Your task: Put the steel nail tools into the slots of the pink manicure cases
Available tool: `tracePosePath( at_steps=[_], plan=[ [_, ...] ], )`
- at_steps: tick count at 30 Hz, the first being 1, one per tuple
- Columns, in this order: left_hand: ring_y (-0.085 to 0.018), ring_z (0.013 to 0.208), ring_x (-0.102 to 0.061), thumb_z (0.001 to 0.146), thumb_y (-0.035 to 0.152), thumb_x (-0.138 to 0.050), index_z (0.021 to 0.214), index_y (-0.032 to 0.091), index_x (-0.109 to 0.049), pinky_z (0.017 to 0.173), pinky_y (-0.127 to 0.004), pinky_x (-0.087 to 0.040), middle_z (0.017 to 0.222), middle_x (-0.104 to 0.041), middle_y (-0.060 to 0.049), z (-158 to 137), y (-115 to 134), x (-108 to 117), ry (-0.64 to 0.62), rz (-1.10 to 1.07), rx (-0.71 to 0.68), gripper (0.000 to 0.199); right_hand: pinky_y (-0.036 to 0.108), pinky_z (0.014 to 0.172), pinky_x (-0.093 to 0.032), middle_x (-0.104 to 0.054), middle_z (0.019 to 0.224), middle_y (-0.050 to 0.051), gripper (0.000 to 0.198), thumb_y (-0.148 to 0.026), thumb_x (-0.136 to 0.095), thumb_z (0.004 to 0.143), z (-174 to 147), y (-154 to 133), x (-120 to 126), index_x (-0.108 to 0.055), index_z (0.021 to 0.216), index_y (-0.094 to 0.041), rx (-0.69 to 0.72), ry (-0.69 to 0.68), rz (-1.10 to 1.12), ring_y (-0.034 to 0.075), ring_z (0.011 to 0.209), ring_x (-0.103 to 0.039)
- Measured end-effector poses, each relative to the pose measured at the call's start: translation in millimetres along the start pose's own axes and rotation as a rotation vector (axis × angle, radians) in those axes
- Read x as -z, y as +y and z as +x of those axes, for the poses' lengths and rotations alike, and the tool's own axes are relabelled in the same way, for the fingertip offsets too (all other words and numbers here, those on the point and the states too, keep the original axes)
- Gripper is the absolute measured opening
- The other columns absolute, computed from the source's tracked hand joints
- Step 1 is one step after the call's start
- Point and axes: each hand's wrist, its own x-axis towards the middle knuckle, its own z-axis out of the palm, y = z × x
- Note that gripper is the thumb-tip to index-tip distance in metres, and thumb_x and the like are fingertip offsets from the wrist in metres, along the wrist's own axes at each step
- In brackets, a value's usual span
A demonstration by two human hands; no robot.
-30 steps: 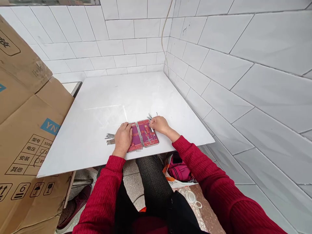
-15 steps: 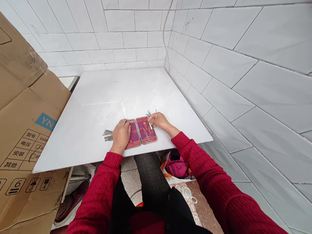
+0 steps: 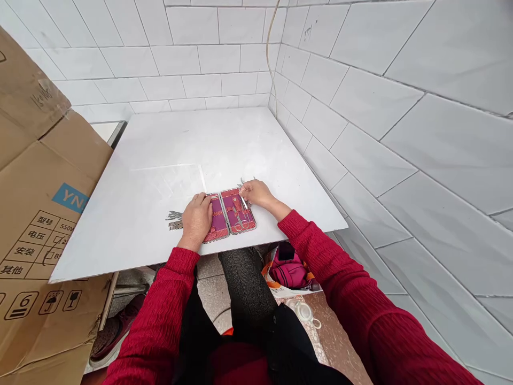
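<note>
One creased brown cardboard box (image 3: 76,160), with a blue printed patch and black symbols, leans in at the far left. Low beside it is one dark reddish shoe (image 3: 124,323) with a pale sole. The smooth white tabletop (image 3: 160,149) carries a bunch of thin metal tools (image 3: 175,215), partly covered and too small to count. Touching them is the left hand (image 3: 195,219), its fingers uncurled and flat on one half of the case (image 3: 218,224). This one case lies unfolded near the tabletop's front edge, between the two hands: two rectangular halves, red trim, purple lining. One pair of scissors (image 3: 241,224) with two round loops sits in its right half. Above it, the right hand (image 3: 256,192) has its fingers pinched on one slim shiny tool (image 3: 244,203); curved metal tips show just behind. Farther right come one thin beige cord (image 3: 269,48), one bag (image 3: 278,291) holding bright pink fabric, one round white lid (image 3: 304,311) with a ring, and glossy grey-white wall tiles (image 3: 441,160).
</note>
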Motion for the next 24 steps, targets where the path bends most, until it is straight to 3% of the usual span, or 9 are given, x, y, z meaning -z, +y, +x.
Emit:
tracePosePath(
  at_steps=[13, 18, 24],
  plan=[
    [-0.031, 0.116, -0.06, 0.101, 0.02, -0.041, 0.114, 0.018, -0.07, 0.095, -0.046, -0.054, 0.123, -0.067, -0.014, 0.6, 0.9, -0.3, -0.009, -0.012, 0.004, 0.032, 0.023, 0.06, -0.044, -0.063, 0.061, -0.004, 0.021, -0.019, -0.061, 0.088, -1.1, 5.3, -1.9, -0.062, 0.067, -0.018, -0.011, 0.038, 0.088, 0.008, 0.048, -0.051],
    [-0.03, 0.115, -0.06, 0.102, 0.02, -0.04, 0.113, 0.018, -0.069, 0.096, -0.044, -0.053, 0.123, -0.067, -0.013, 0.5, 1.9, 0.5, -0.017, 0.014, -0.004, 0.031, 0.024, 0.059, -0.042, -0.063, 0.061, -0.003, 0.021, -0.021, -0.06, 0.089, -4.0, 8.8, -0.9, -0.062, 0.068, -0.018, 0.035, 0.049, 0.03, 0.01, 0.053, -0.054],
    [-0.031, 0.115, -0.06, 0.102, 0.02, -0.04, 0.114, 0.018, -0.069, 0.095, -0.046, -0.053, 0.121, -0.066, -0.014, 0.1, 2.2, 0.1, -0.02, -0.015, 0.009, 0.032, 0.026, 0.063, -0.046, -0.057, 0.049, -0.003, 0.028, -0.016, -0.063, 0.085, -4.2, -0.2, 3.3, -0.058, 0.057, -0.019, -0.016, -0.024, -0.113, 0.013, 0.051, -0.058]
  ],
)
